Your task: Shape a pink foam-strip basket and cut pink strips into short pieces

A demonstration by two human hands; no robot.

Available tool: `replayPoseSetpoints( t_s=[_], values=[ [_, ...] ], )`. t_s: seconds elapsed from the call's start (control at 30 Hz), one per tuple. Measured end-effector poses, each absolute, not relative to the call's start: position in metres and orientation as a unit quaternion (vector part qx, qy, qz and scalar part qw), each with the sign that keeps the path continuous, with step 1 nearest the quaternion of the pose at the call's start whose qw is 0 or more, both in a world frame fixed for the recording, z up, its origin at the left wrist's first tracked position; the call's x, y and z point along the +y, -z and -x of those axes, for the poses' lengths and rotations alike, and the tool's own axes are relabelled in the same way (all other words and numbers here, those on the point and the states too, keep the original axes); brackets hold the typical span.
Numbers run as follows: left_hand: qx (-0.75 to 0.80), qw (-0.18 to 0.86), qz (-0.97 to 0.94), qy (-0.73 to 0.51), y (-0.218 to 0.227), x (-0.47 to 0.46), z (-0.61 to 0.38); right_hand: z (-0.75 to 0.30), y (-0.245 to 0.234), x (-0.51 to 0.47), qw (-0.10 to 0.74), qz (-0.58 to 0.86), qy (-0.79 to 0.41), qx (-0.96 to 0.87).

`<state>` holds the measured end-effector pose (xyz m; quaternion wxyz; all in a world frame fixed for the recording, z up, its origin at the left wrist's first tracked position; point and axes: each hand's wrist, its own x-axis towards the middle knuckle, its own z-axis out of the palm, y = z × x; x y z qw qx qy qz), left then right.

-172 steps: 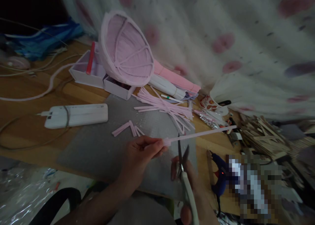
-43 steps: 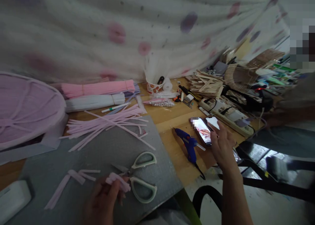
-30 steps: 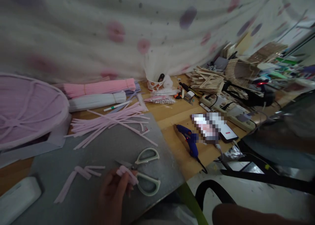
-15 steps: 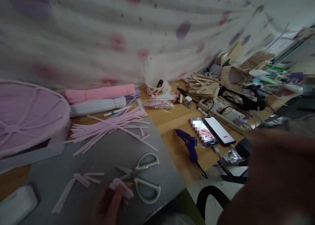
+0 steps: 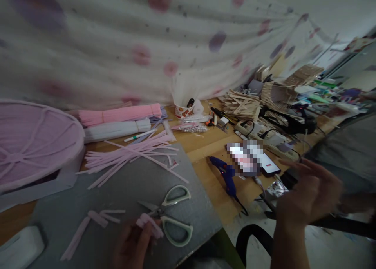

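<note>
My left hand (image 5: 133, 243) is closed at the lower middle, pinching a small folded piece of pink pipe cleaner (image 5: 149, 224) between thumb and fingers. Right beside it, scissors (image 5: 160, 211) with pale handles lie spread apart on the grey mat (image 5: 202, 212). My right hand (image 5: 308, 188) is raised off the table's edge at the right, its fingers stretched toward two phones (image 5: 268, 165). It holds nothing that I can see. Cut pink pipe cleaner pieces (image 5: 98, 218) lie left of my left hand, and a loose pile of long pink pipe cleaners (image 5: 126, 153) is farther back.
A blue glue gun (image 5: 226, 175) lies by the phones, its cord over the table edge. A round lilac piece (image 5: 38, 143) stands at left, near pipe cleaner bundles (image 5: 123, 114). Behind are a paper cup (image 5: 182, 109), a power strip (image 5: 282, 149) and wooden sticks (image 5: 243, 106).
My right hand has drawn back from close in front of the camera, so its outstretched fingers now show near the phones. My left hand has shifted slightly right, still gripping the pipe cleaner piece.
</note>
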<state>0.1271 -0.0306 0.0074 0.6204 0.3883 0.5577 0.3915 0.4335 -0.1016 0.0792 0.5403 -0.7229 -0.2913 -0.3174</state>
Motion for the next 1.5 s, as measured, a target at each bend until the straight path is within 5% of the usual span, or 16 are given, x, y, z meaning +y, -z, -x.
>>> replayPoseSetpoints(
  t_s=[0.1, 0.17, 0.3, 0.43, 0.83, 1.0, 1.1, 1.17, 1.23, 1.5],
  values=[
    [0.56, 0.617, -0.425, -0.355, -0.009, -0.028, -0.126, -0.384, -0.089, -0.102, 0.649, 0.606, 0.369, -0.274],
    [0.554, 0.604, -0.464, -0.337, -0.01, -0.028, -0.124, -0.352, -0.085, -0.1, 0.649, 0.608, 0.291, -0.352],
    [0.51, 0.562, -0.535, -0.372, -0.017, -0.03, -0.121, -0.304, -0.065, -0.089, 0.487, 0.584, -0.05, -0.648],
    [0.482, 0.508, -0.586, -0.407, -0.026, -0.029, -0.115, -0.283, -0.05, -0.075, 0.426, 0.551, -0.159, -0.7],
    [0.499, 0.504, -0.567, -0.42, -0.02, -0.03, -0.118, -0.276, -0.039, -0.071, 0.397, 0.551, -0.152, -0.718],
    [0.479, 0.453, -0.62, -0.425, -0.032, -0.032, -0.119, -0.306, -0.07, -0.084, 0.393, 0.526, -0.152, -0.739],
    [0.518, 0.46, -0.569, -0.443, -0.039, -0.036, -0.123, -0.384, -0.091, -0.093, 0.431, 0.691, 0.042, -0.579],
    [0.537, 0.473, -0.532, -0.453, -0.04, -0.037, -0.124, -0.448, -0.093, -0.087, 0.325, 0.821, 0.109, -0.456],
    [0.546, 0.488, -0.508, -0.454, -0.038, -0.037, -0.123, -0.504, -0.085, -0.072, 0.172, 0.877, 0.054, -0.445],
    [0.541, 0.468, -0.542, -0.44, -0.03, -0.028, -0.109, -0.563, -0.048, -0.016, -0.07, 0.89, -0.02, -0.45]
  ],
)
